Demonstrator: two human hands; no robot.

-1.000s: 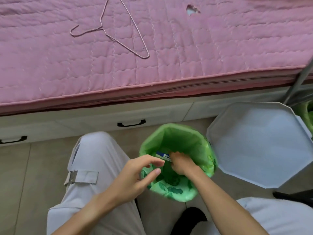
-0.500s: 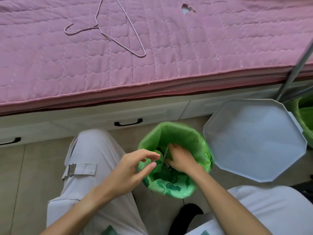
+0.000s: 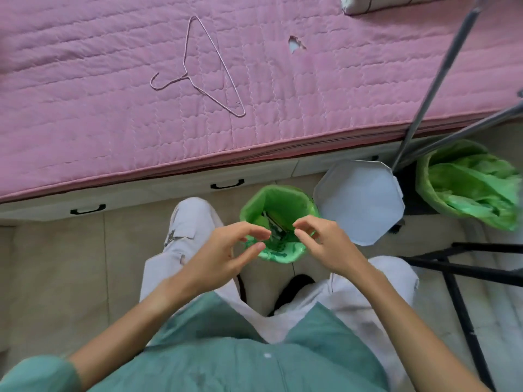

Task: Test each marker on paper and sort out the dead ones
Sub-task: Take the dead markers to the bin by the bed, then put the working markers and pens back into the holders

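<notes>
Head view: looking down at a seated person's two hands over a small bin on a tiled floor.
Left hand (image 3: 226,256): empty, fingers loosely curved with thumb and forefinger apart, hovering at the near-left rim of the bin.
Right hand (image 3: 322,241): empty, fingers loosely bent, hovering at the near-right rim, holding nothing.
Bin (image 3: 254,205): lined with a green bag, standing between the knees, just in front of the bed drawers.
Markers (image 3: 276,227): dark, slim items lying inside the bin; too small to tell how many.
Lid (image 3: 359,199): pale octagonal piece just right of the bin, on the floor.
Second bin (image 3: 469,182): green-lined, far right, well apart from the first.
Bed (image 3: 113,123): pink quilted cover, with a wire hanger (image 3: 203,72) lying on it.
Drawers (image 3: 169,190): white fronts with black handles under the mattress.
</notes>
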